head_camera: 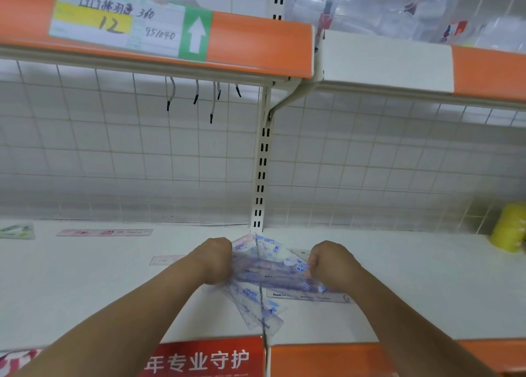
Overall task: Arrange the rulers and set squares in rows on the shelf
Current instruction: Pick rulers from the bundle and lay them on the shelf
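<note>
In front of the upright, left hand and right hand grip a fanned ruler bundle by its ends, fingers curled tight. It looks like thin, light, slippery plastic, likely to slide apart.

Bright, even indoor light. A soft shadow falls under the upper shelf across the top of the frame. Wide-angle distortion bends straight lines toward the edges. The whole picture is slightly soft, and the rulers at lower centre smear together.
</note>
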{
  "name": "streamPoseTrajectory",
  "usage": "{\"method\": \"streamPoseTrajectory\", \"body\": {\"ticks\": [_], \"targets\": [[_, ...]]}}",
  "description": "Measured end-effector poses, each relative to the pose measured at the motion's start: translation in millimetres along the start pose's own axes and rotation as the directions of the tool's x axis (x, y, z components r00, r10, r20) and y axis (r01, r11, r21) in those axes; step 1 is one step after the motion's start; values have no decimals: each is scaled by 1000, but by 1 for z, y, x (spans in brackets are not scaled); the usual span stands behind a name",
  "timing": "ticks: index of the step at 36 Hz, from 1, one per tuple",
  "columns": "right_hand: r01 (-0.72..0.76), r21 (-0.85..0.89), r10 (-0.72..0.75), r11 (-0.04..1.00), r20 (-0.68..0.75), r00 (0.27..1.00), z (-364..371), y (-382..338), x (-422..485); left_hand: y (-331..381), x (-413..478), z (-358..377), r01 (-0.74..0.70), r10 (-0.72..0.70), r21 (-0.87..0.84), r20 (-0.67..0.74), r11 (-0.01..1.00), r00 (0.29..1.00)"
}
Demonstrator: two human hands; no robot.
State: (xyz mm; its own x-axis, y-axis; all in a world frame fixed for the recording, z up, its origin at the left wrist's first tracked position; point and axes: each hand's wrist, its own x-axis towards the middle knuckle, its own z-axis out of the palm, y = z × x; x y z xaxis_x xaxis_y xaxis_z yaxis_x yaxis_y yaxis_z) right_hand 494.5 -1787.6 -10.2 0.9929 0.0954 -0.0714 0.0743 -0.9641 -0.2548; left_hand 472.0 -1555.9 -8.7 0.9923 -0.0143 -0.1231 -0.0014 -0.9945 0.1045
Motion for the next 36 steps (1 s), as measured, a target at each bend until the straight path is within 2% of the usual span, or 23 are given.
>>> {"method": "streamPoseTrajectory", "body": {"ticks": [6,13,22,25,28,36], "targets": [[-6,165,1,986,25,1000,-3,1,-3,0,1,6,28,-30,-43,-55,999,998],[64,199,-65,978,-1,998,-6,4,-8,-3,-2,6,34,-36,-47,-57,998,998],[74,-7,-74,997,79,994,-4,-6,-10,-5,-18,2,-14,13,-25,-29,1000,999],[55,-3,-54,998,111,992,-1,-10,-12,-4,-24,1,-22,22,-49,0,999,1000],[97,-37,-91,995,142,986,1,-10,-16,-3,-28,1,-44,45,-33,23,998,999],[171,-135,-161,976,77,984,3,-9,-25,-7,-35,3,-8,5,-47,-51,999,999]]}}
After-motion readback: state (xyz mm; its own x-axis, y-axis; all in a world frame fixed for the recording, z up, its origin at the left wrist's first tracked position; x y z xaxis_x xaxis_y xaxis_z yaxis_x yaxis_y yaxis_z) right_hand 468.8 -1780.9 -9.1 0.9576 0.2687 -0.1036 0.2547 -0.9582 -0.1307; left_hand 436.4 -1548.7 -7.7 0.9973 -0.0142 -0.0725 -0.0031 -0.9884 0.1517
